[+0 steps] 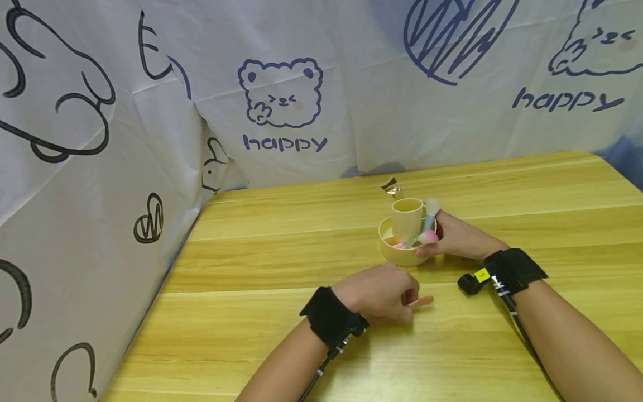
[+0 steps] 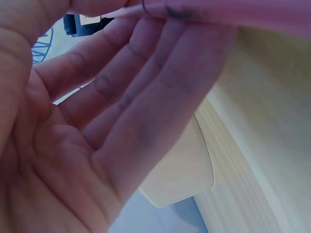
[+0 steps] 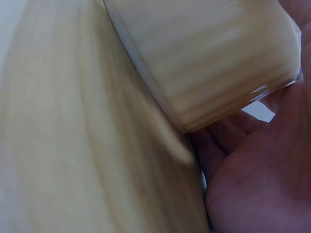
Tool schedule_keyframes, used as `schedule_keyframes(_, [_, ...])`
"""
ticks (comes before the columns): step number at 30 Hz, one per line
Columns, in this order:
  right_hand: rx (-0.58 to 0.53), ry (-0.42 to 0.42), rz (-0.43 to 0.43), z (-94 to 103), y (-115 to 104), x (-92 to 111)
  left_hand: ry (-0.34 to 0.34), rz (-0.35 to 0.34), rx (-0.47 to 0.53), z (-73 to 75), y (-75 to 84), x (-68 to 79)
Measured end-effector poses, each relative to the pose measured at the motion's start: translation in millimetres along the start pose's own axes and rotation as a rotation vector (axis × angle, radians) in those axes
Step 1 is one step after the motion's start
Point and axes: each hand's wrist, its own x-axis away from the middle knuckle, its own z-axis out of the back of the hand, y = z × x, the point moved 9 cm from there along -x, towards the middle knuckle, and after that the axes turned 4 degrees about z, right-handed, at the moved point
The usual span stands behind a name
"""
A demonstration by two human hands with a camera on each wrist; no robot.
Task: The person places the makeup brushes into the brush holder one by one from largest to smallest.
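My right hand (image 1: 454, 234) grips the right side of a cream round organizer (image 1: 402, 257) with a cup (image 1: 408, 220) standing in its middle. Makeup brushes lean in the outer ring: one has a pale head (image 1: 432, 206) and blue handle, another a pink-and-white head (image 1: 428, 238). Behind the cup rises a brush with a brown head (image 1: 392, 187). In the right wrist view, the organizer's wall (image 3: 209, 63) lies against my fingers near the tabletop. My left hand (image 1: 384, 293), low in front of the organizer, pinches a slim pink stick (image 2: 262, 12); its ends are hidden.
The wood-grain table (image 1: 281, 234) extends around both hands. White cloth (image 1: 301, 162) with drawings hangs along the back and left edges. Each wrist wears a black strap (image 1: 516, 270) with a small camera and a cable running along the forearm.
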Motion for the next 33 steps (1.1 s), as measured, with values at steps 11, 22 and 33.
schedule_keyframes(11, [-0.033, -0.006, 0.013, 1.0, 0, 0, 0.018, -0.016, -0.015, 4.7, -1.0, 0.2])
schedule_keyframes(22, [-0.05, -0.008, 0.009, 2.9, -1, 2, 0.027, -0.029, -0.002, 6.8, -2.6, 1.2])
schedule_keyframes(33, [-0.047, 0.008, -0.007, -1.0, 1, 0, 0.056, -0.01, 0.066, 11.4, -9.3, 3.7])
